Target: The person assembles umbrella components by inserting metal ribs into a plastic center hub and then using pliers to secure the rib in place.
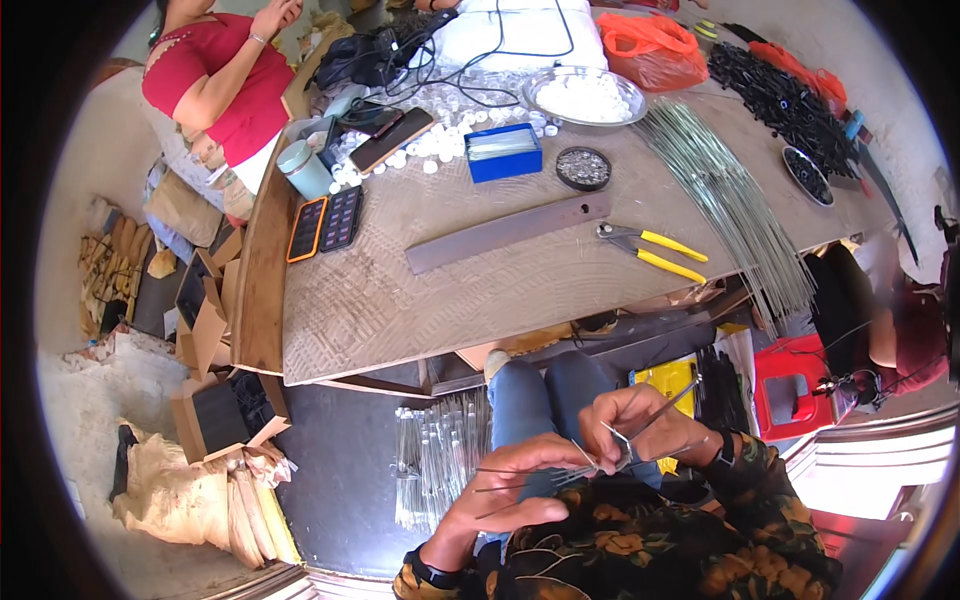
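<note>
Above my lap, my left hand (520, 485) and my right hand (645, 425) work close together on a cluster of thin metal rods (625, 452). The rods fan out from a small joint between my fingertips, with several thin ends sticking out past my left fingers. My left hand pinches the cluster with its thumb low. My right fingers are closed round the other side, where a longer rod (670, 404) slants up to the right. The joint itself is too small and partly covered to make out.
On the table (400, 310) lie yellow-handled pliers (655, 250), a flat metal bar (510, 232), a blue box (503, 152), a round tin (583, 168) and a long bundle of wire rods (730, 200). More rods (440, 460) lie below left. A red stool (790, 385) stands right; people are nearby.
</note>
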{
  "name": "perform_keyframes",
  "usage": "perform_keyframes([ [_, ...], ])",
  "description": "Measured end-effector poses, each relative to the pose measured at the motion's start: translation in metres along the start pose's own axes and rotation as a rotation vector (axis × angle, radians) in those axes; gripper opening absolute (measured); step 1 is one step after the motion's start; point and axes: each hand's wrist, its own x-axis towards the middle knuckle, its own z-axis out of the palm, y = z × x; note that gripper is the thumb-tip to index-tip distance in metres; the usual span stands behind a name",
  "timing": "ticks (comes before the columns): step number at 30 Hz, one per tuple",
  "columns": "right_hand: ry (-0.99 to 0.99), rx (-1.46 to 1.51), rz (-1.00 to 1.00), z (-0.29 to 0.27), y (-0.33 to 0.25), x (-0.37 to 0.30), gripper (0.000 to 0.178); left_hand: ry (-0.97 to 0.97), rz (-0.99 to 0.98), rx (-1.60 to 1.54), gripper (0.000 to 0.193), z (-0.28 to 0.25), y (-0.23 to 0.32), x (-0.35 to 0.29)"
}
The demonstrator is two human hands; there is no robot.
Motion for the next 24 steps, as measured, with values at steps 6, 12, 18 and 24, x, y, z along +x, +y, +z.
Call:
perform_keyframes([
  [6, 0.111, -0.015, 0.084, -0.002, -0.008, 0.006, 0.037, -0.313, 0.013, -0.330, 0.098, -0.017, -0.001, 0.008],
  [12, -0.005, -0.141, 0.178, -0.010, -0.012, 0.008, 0.027, -0.292, -0.058, -0.147, 0.048, -0.029, -0.008, 0.011],
  [18, 0.006, -0.125, 0.153, -0.006, -0.008, 0.011, 0.028, 0.165, 0.132, 0.198, 0.011, 0.009, -0.006, 0.012],
  [24, 0.018, -0.126, 0.148, -0.003, -0.009, 0.010, 0.026, 0.243, 0.201, 0.412, 0.006, 0.008, -0.007, 0.010],
])
